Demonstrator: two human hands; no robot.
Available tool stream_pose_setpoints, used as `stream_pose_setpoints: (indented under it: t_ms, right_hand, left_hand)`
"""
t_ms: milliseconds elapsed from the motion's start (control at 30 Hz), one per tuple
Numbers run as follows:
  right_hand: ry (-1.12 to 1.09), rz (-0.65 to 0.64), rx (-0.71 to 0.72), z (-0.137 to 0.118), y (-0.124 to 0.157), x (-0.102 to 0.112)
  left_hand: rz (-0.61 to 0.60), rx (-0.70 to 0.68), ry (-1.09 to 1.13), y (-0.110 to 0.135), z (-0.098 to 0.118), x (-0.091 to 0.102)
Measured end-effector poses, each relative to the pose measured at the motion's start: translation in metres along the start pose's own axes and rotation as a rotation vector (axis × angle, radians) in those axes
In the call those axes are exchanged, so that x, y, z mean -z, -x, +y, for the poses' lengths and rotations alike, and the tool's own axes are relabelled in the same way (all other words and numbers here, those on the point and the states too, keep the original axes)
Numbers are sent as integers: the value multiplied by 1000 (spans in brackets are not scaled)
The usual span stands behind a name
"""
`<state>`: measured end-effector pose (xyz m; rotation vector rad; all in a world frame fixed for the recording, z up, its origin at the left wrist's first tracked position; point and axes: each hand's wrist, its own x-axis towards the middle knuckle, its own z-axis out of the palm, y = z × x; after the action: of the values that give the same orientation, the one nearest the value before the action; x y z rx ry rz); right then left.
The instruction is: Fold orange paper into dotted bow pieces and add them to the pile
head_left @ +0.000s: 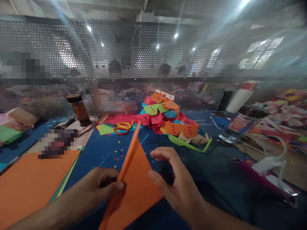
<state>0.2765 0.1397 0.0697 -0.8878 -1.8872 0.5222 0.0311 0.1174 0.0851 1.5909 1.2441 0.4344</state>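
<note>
An orange sheet of paper (141, 179), folded or rolled along its left side, stands tilted over the blue table. My left hand (103, 183) pinches that folded edge between thumb and fingers. To the right of the sheet, my right hand (174, 179) has its thumb and fingers apart, with the thumb close to the paper's right edge; whether it touches is unclear. Beyond the hands sits a heap of folded, punched paper pieces (155, 108) in several colours. Scissors with red and yellow handles (122, 127) lie to the left of the heap.
A stack of orange sheets (35, 182) lies at the left, near a dark jar (80, 110). At the right are a glass jar (235, 126), a purple device with white cable (266, 175) and more coloured paper (283, 111). A perforated metal screen (134, 48) rises behind the table.
</note>
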Motion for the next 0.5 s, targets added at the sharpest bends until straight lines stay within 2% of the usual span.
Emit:
stream_pose_setpoints:
  t_ms: [133,233,400,500]
  right_hand:
    - [-415,-217,-425,0,-10,-5]
    - [-462,-299,-602,1,-12,-8]
    - [-469,-270,-682,5,-9,-9]
    - [-455,-272,-676,6,-8,-9]
  left_hand:
    - [-139,54,33,0,-1,-2]
    - [-170,80,49,-3,-1,-8]
    - [-72,134,124,-7,-4,-12]
    - [-11,83,99,-8,-6,-7]
